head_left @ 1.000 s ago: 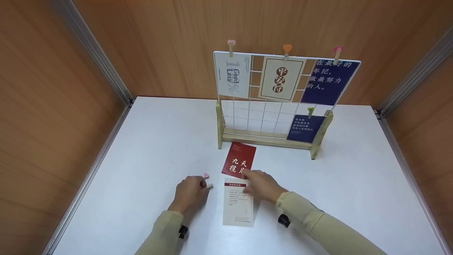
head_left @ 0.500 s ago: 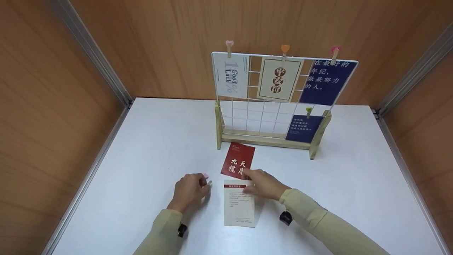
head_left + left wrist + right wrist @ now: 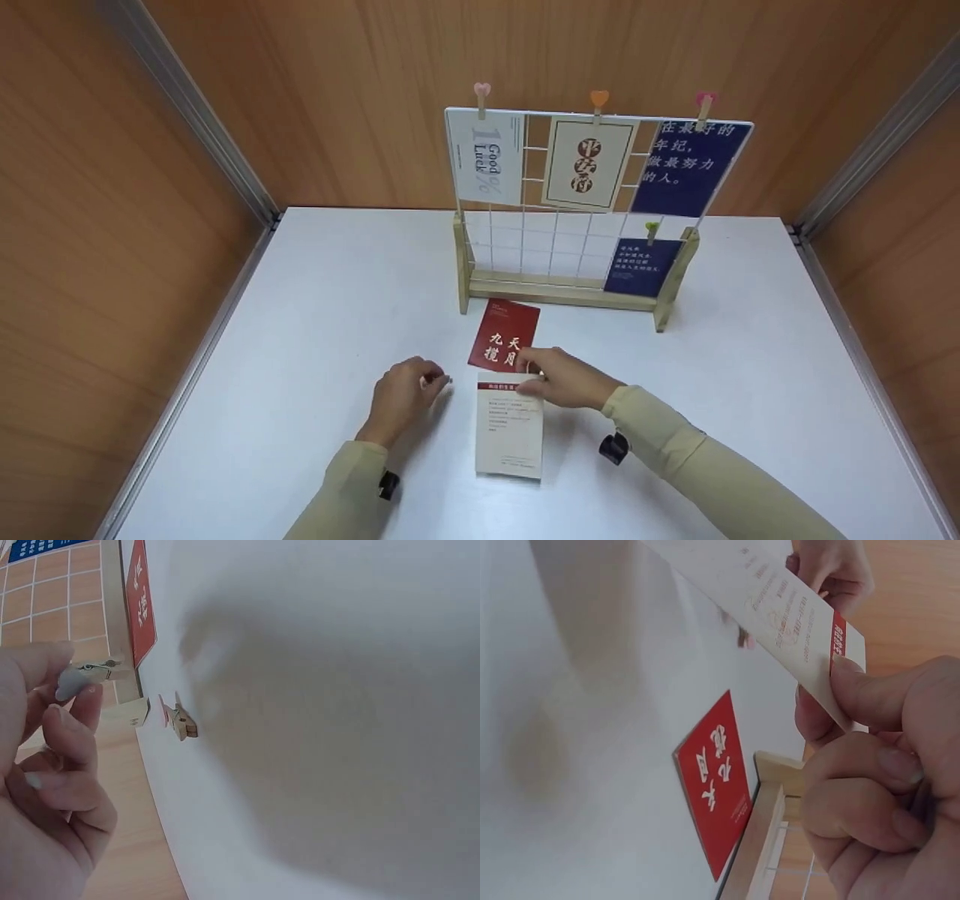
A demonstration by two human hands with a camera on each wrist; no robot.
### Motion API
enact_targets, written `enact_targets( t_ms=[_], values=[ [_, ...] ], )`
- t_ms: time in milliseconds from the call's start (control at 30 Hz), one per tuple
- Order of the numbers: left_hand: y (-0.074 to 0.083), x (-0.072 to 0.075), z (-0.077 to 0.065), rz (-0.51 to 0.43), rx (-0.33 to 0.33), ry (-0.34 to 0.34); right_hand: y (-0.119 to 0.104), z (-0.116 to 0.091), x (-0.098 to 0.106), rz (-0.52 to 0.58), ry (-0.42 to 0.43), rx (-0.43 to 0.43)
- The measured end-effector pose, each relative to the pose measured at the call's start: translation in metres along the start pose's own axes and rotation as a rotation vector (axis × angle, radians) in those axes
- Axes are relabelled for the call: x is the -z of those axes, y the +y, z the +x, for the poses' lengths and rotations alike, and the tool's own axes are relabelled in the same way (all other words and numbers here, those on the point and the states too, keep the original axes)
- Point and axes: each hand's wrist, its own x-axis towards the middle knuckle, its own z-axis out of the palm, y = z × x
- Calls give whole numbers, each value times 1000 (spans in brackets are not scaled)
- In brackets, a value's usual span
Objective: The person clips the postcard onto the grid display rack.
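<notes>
My right hand (image 3: 566, 379) pinches the top edge of a cream card (image 3: 510, 435) between thumb and fingers. Printed text and a red band show on it, and it tilts up off the table in the right wrist view. In my left hand (image 3: 401, 397), thumb and fingertips pinch a small wooden clothespin (image 3: 94, 671) with a whitish ornament. A second clothespin (image 3: 180, 722), with a pink part, lies on the table below that hand; the hand hides it in the head view. Just beyond the cream card lies a red card (image 3: 502, 334) with white characters.
Behind the cards stands a white wire grid rack (image 3: 525, 232) on a wooden base (image 3: 562, 292). Several cards hang on it from heart clothespins, including a Good Luck card (image 3: 484, 157) and a small blue card (image 3: 641, 266). Wood-grain panels (image 3: 360, 97) enclose the white table (image 3: 322, 300).
My right hand has raised the cream card slightly off the table. The left hand has shifted a little with its clothespin, and its fingers now cover the pink heart seen earlier beside them.
</notes>
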Motion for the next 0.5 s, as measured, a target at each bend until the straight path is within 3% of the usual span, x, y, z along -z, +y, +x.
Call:
enact_targets(
  t_ms=[267,500],
  values=[
    [-2,0,0,-21,-94,68,2,-5,16,53,21,13],
    [-2,-1,1,-40,-76,55,9,-7,34,50,52,-30]
  ],
)
